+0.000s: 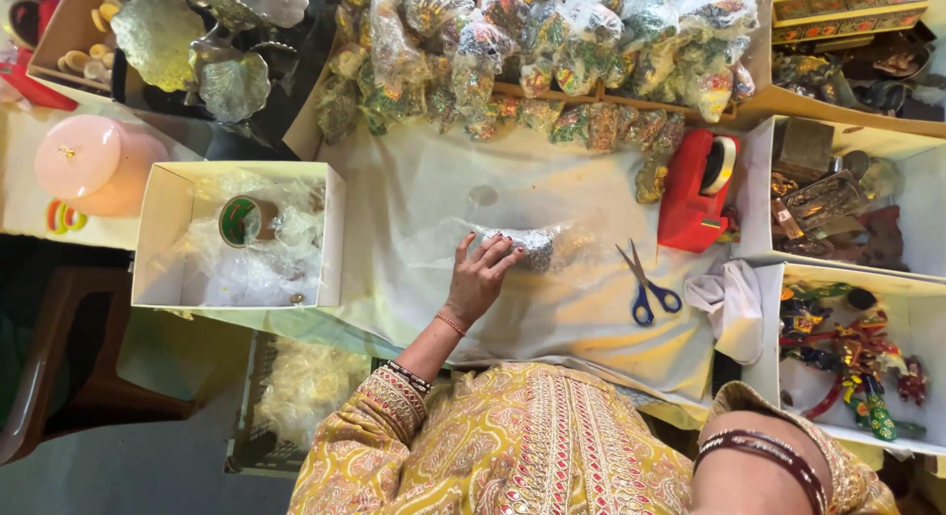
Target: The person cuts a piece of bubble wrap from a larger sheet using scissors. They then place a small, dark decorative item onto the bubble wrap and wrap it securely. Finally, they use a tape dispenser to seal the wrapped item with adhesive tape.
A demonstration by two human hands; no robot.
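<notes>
Pressing down on a small bubble-wrapped bundle [535, 247], the left hand [480, 278] lies flat with fingers spread, fingertips holding the wrap's near end against the white-covered surface [414, 200]. The bundle sits about mid-surface, its long axis running left to right along the surface, parallel to the near edge; neither end reads clearly as a front. The right hand is out of view; only the forearm with bangles [764, 451] shows by the near right corner. By my judgement the wrapping is being held closed, and sealing would call for the red tape dispenser [698, 192] or the blue scissors [645, 283], both just right of the bundle
</notes>
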